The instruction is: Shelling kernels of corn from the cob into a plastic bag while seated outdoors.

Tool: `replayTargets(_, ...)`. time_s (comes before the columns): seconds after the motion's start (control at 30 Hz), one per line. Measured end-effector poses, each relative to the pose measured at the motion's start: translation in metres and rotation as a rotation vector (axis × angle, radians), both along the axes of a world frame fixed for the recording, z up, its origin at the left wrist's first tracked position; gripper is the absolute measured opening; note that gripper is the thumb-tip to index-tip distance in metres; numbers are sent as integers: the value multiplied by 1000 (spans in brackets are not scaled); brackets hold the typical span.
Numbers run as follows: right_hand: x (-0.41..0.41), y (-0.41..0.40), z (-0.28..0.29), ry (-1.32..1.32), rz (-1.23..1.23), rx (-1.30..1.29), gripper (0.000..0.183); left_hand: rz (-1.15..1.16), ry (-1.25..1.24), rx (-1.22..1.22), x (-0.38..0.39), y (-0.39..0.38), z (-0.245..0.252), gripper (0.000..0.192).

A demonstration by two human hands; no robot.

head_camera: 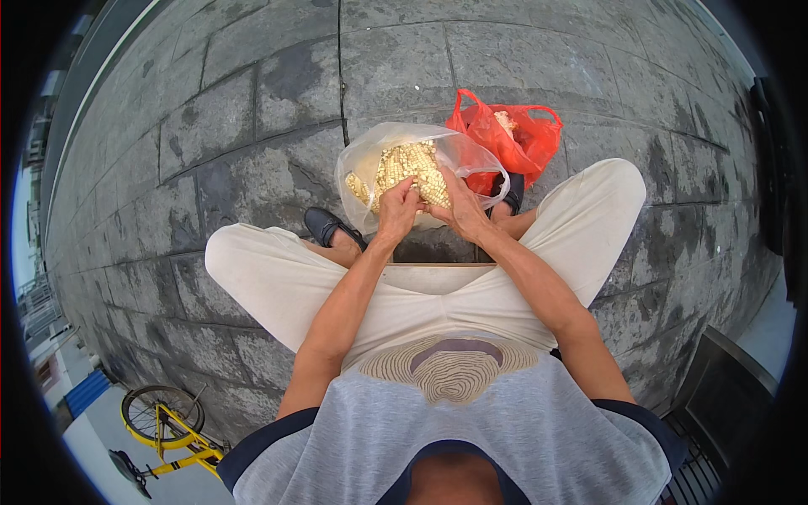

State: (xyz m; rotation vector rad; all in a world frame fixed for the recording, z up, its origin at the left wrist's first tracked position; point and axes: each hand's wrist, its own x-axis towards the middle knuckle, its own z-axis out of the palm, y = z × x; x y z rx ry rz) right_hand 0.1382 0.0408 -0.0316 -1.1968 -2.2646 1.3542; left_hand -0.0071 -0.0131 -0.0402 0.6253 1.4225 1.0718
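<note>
A translucent plastic bag (363, 148) stands open between my feet, with several pale corn cobs (404, 163) in it. Both hands are over its near side. My left hand (399, 208) has its fingers bent at the near edge of the corn; whether it pinches a kernel or a cob cannot be made out. My right hand (466, 207) lies along the right side of a corn cob (434, 189), its fingers against the kernels and its thumb near my left fingers. Touching the clear bag on its right is a red plastic bag (536, 142) with a pale piece (505, 123) inside, perhaps a bare cob.
Grey stone paving (284, 88) surrounds me. My dark shoes (323, 226) rest on either side of the clear bag. A yellow bicycle (170, 435) is at the lower left. A dark panel with a metal frame (726, 385) stands at the lower right.
</note>
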Motion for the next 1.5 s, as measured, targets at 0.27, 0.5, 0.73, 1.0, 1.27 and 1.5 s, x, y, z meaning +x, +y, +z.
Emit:
replayTargets(0.27, 0, -3, 4, 11, -41, 76, 72, 171, -239, -104, -2, 5, 12, 37)
replayTargets(0.5, -3, -1, 9, -56, 4, 181, 72, 151, -156, -103, 0, 8, 20, 41)
replayTargets(0.73, -7, -4, 11, -170, 51, 280, 72, 173, -379, -28, -1, 6, 7, 36)
replayTargets(1.0, -1, -2, 13, -90, -10, 151, 74, 271, -368, 5, 9, 0, 2, 35)
replayTargets(1.27, -5, -3, 11, -138, 17, 236, 73, 240, -461, -98, 0, 10, 18, 30)
replayTargets(1.5, -4, -2, 13, -117, -19, 187, 72, 243, -387, -37, 7, 3, 2, 41)
